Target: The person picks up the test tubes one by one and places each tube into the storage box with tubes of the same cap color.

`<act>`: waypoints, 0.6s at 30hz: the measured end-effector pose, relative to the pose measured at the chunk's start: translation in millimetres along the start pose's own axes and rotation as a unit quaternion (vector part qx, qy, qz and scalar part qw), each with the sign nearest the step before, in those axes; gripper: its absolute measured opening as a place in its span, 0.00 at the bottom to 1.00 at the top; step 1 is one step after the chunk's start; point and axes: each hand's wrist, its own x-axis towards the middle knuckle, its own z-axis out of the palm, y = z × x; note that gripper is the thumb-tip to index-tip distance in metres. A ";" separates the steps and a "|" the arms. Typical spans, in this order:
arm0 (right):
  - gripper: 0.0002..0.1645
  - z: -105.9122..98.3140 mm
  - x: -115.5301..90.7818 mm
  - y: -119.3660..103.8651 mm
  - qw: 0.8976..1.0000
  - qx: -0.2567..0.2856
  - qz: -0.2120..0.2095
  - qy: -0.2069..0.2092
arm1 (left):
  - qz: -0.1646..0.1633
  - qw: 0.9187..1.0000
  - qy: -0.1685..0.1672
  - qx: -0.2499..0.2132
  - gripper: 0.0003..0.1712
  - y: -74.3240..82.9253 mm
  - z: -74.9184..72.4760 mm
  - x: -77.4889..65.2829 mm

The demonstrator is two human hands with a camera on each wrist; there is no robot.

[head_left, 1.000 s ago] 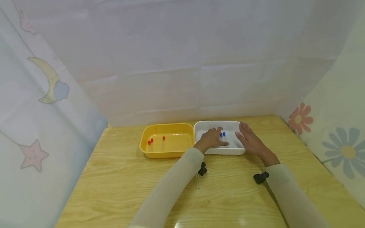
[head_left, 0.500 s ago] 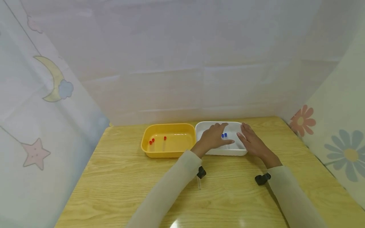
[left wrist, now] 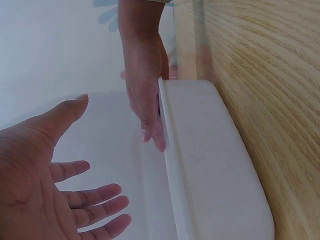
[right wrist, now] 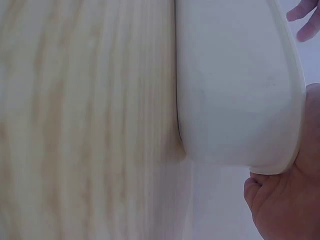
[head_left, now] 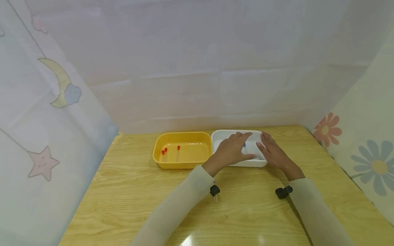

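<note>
My left hand (head_left: 231,150) hovers over the white tray (head_left: 247,164), its thumb and fingers spread apart with nothing between them. At the tray's right end my right hand (head_left: 275,155) holds the rim, with the thumb on the inner side and fingers outside; the right wrist view shows this hand (right wrist: 290,205) around the corner. A blue cap (head_left: 244,145) shows in the white tray, the rest behind my left hand. Thin clear tubes with red caps (head_left: 178,147) lie in the yellow tray (head_left: 181,166) to the left.
On the wooden table (head_left: 123,198), thin clear tubes (head_left: 215,198) lie below my left wrist, mostly hidden by the wrist camera (head_left: 214,190). A white cloth wall (head_left: 184,85) stands close behind both trays, with patterned cloth at either side.
My left hand has shifted right and lifted a little over the white tray, covering more of the blue-capped tubes. My right hand stays at the tray's end. The head view has shifted slightly.
</note>
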 end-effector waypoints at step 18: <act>0.43 0.1 0.5 1.4 1.000 -0.010 0.001 -0.001 | 0.042 0.997 0.049 0.034 0.52 1.1 -18.4 -36.6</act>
